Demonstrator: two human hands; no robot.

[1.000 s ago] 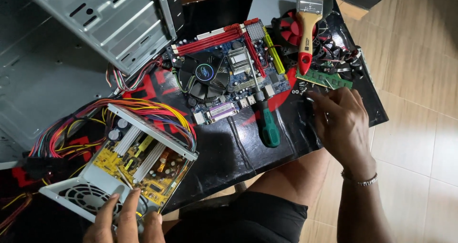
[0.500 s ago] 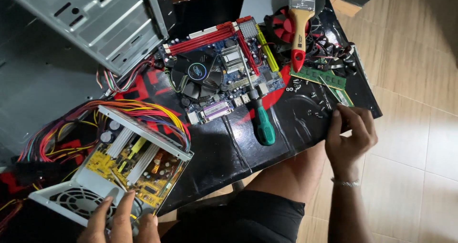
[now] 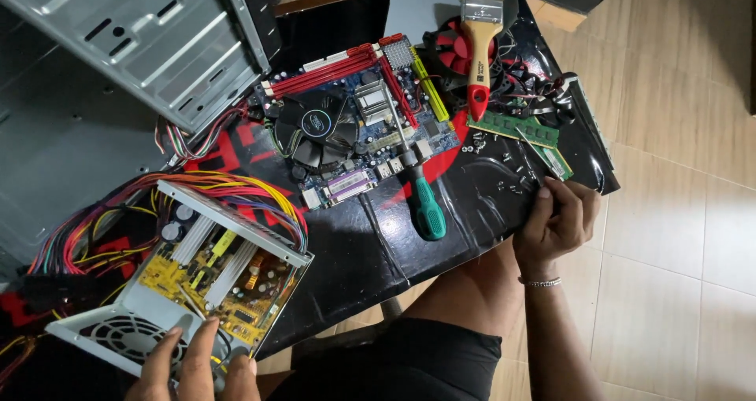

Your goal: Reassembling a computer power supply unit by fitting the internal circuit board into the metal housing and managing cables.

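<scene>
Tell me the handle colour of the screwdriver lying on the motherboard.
Green, on the screwdriver; the head view shows it clearly.
</scene>
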